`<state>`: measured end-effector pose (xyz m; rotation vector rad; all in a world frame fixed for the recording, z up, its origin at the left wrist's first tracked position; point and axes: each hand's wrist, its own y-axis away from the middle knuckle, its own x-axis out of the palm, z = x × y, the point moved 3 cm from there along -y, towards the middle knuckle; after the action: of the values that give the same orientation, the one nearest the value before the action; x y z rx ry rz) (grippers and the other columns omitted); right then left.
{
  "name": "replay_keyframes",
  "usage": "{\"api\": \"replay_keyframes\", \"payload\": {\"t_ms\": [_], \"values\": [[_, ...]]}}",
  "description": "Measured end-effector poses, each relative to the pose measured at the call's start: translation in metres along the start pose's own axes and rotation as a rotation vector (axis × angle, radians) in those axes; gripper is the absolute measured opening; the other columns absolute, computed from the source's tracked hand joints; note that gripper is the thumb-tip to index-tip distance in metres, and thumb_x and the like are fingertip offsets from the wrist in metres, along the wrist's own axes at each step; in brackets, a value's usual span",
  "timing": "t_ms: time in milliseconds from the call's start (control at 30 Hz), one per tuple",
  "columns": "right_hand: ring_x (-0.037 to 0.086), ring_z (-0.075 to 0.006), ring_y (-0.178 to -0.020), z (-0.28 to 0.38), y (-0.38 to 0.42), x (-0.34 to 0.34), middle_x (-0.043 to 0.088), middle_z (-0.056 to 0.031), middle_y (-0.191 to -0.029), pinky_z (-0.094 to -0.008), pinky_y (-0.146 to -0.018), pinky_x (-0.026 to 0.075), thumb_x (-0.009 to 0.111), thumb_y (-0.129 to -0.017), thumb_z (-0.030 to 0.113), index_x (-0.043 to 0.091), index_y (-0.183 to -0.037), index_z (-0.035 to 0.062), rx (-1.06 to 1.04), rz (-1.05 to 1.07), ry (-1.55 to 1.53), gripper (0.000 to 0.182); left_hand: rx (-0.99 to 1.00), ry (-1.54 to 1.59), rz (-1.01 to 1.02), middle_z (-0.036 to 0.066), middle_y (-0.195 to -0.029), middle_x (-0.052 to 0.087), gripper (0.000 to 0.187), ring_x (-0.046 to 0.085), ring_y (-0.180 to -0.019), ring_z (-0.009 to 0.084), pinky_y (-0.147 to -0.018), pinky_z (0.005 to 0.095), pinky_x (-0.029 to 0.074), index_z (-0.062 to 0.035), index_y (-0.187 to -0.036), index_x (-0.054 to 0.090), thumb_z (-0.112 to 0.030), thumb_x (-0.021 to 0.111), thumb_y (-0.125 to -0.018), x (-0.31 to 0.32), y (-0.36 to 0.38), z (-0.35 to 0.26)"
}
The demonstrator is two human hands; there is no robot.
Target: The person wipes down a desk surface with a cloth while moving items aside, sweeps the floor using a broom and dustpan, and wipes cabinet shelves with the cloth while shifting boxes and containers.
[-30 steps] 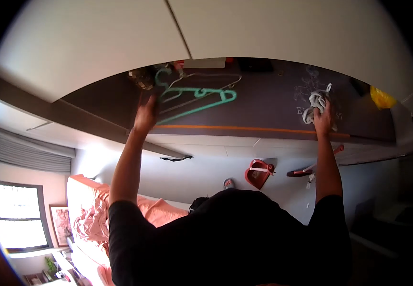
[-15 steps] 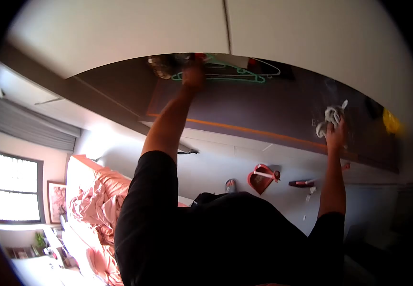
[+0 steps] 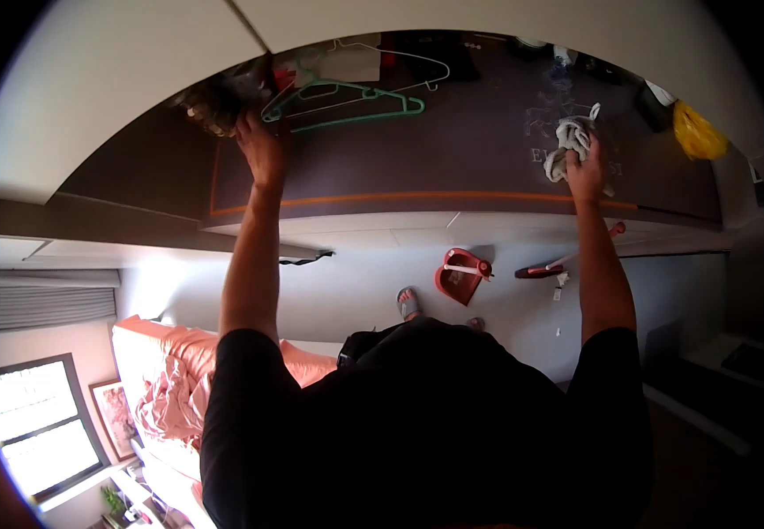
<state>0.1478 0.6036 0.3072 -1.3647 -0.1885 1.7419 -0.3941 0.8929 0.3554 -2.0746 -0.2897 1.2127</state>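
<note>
My right hand (image 3: 587, 172) is closed on a crumpled grey-white cloth (image 3: 573, 134), which it presses against the dark shelf surface (image 3: 470, 150) over some pale printed lettering. At the left, my left hand (image 3: 261, 152) reaches onto the same surface with fingers stretched out. Its fingertips are beside a brownish, shiny bundle (image 3: 210, 119) and close to the left end of a green clothes hanger (image 3: 360, 121). A thin pale hanger (image 3: 435, 66) lies behind the green one. Whether the left fingertips touch the bundle cannot be made out.
A yellow plastic bag (image 3: 698, 132) sits at the shelf's right end. White cabinet fronts (image 3: 135, 97) hang overhead. Below, a red dustpan (image 3: 461, 280) and a red-headed brush (image 3: 536, 271) lie on the floor near my feet. A bed with pink bedding (image 3: 175, 388) stands at left.
My left hand has moved left past the green hanger's end toward the bundle. My right hand still holds the cloth near the lettering. The view has turned and shows more of the shelf.
</note>
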Motion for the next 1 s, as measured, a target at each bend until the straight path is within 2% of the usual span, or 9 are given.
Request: {"api": "replay_keyframes", "payload": {"t_ms": [133,400,567,667,700,733,800,867,1000], "values": [[0.057,-0.0414,-0.122,-0.018,0.000,0.011,0.059,-0.0215,-0.134,-0.0458,-0.103,0.046,0.066,-0.089,0.029,0.052,-0.139,0.0081,0.033,0.066,0.050,0.056,0.056,0.014,-0.248,0.025,-0.128,0.052,0.052,0.047,-0.121,0.0502,-0.104,0.0563,0.038,0.0013,-0.134,0.047,-0.013,0.067,-0.088,-0.039,0.094,0.012],[0.061,-0.0353,-0.123,-0.007,0.005,0.030,0.058,-0.0214,-0.138,-0.0433,-0.100,0.051,0.068,-0.093,0.036,0.044,-0.147,0.0051,0.177,0.107,-0.234,0.067,-0.435,0.273,0.114,0.022,-0.128,0.053,0.043,0.052,-0.120,0.0428,-0.101,0.0468,0.045,-0.0015,-0.127,0.052,-0.003,0.067,-0.086,-0.117,0.298,-0.029],[0.060,-0.0289,-0.121,0.284,0.049,0.036,0.058,-0.0150,-0.137,-0.0398,-0.106,0.047,0.069,-0.086,0.006,0.051,-0.140,0.0046,-0.239,0.212,-0.660,0.057,-0.524,0.275,0.164,0.020,-0.128,0.056,0.039,0.055,-0.119,0.0397,-0.099,0.0455,0.047,-0.0022,-0.124,0.054,-0.005,0.067,-0.087,-0.146,0.300,-0.021],[0.059,-0.0236,-0.121,0.449,0.106,0.091,0.059,-0.0127,-0.135,-0.0355,-0.104,0.047,0.063,-0.083,-0.005,0.047,-0.142,0.0033,-0.271,0.582,-1.416,0.062,-0.458,0.287,0.134,0.020,-0.127,0.057,0.040,0.057,-0.117,0.0392,-0.098,0.0442,0.048,-0.0010,-0.125,0.054,-0.002,0.067,-0.087,-0.149,0.279,-0.024],[0.060,-0.0237,-0.119,0.490,0.125,0.104,0.059,-0.0125,-0.134,-0.0352,-0.103,0.048,0.059,-0.081,-0.010,0.049,-0.140,0.0043,-0.120,0.872,-1.638,0.062,-0.438,0.310,0.113,0.020,-0.125,0.058,0.040,0.057,-0.116,0.0384,-0.098,0.0433,0.048,-0.0005,-0.125,0.054,-0.001,0.067,-0.087,-0.148,0.272,-0.029],[0.062,-0.0258,-0.113,0.530,0.146,0.130,0.062,-0.0126,-0.130,-0.0366,-0.100,0.050,0.059,-0.079,-0.012,0.053,-0.137,0.0051,-0.320,0.739,-1.629,0.060,-0.412,0.362,0.110,0.020,-0.124,0.059,0.040,0.058,-0.115,0.0375,-0.097,0.0425,0.048,0.0000,-0.125,0.055,0.000,0.067,-0.087,-0.142,0.268,-0.040],[0.058,-0.0280,-0.121,0.572,0.160,0.124,0.059,-0.0162,-0.131,-0.0385,-0.103,0.049,0.059,-0.081,-0.005,0.063,-0.124,0.0066,-0.485,0.770,-0.962,0.044,-0.382,0.363,0.063,0.019,-0.120,0.061,0.040,0.060,-0.111,0.0338,-0.096,0.0393,0.048,0.0016,-0.125,0.056,0.002,0.068,-0.086,-0.139,0.266,-0.048],[0.053,-0.0372,-0.120,0.578,0.185,0.145,0.057,-0.0159,-0.129,-0.0568,-0.102,0.042,0.066,-0.074,0.012,0.071,-0.117,0.0148,-0.674,0.201,-0.774,0.043,-0.409,0.354,0.036,0.018,-0.120,0.061,0.037,0.060,-0.108,0.0315,-0.095,0.0378,0.048,0.0029,-0.124,0.057,0.002,0.067,-0.088,-0.136,0.276,-0.044],[0.055,-0.0355,-0.113,0.490,0.153,0.102,0.057,-0.0158,-0.120,-0.0536,-0.093,0.045,0.071,-0.073,0.014,0.069,-0.116,0.0133,-0.649,0.389,-0.599,0.043,-0.558,0.401,0.097,0.019,-0.119,0.060,0.035,0.062,-0.103,0.0297,-0.087,0.0371,0.054,0.0032,-0.125,0.057,-0.001,0.065,-0.092,-0.132,0.320,-0.032]]}}
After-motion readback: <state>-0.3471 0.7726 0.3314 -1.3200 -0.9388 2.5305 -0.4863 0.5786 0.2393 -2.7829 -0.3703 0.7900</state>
